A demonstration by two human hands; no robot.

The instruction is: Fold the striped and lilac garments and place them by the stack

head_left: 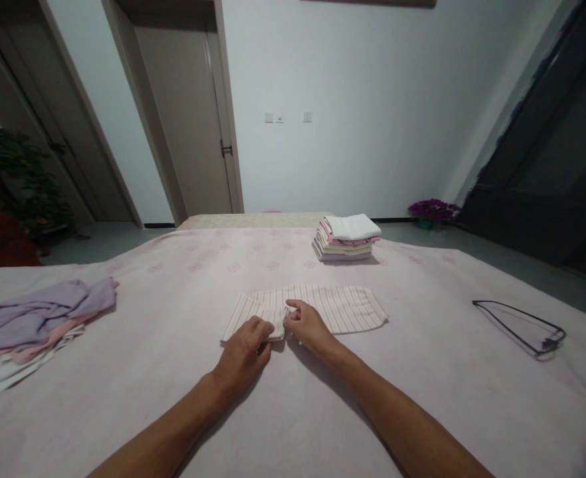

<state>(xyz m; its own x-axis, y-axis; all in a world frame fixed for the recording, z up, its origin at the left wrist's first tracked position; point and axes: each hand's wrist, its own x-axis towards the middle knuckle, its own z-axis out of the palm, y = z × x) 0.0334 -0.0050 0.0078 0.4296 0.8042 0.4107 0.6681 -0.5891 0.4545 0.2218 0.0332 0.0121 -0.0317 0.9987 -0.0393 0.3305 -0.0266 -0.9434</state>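
Left hand (pixel 247 346) and right hand (pixel 306 324) are pinching the cloth (pixel 337 307) at its near left fold, fingers closed; squaring edges is likely mattering most.

2 hands (pixel 245 346) (pixel 308 325), 1 striped cloth (pixel 342 309), 2 clothes piles (pixel 346 237) (pixel 28 325).

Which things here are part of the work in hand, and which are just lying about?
In hand: striped cloth, pinched at its near edge by left hand and right hand.
Lying about: folded stack, loose clothes pile, black wire frame, purple flowers.
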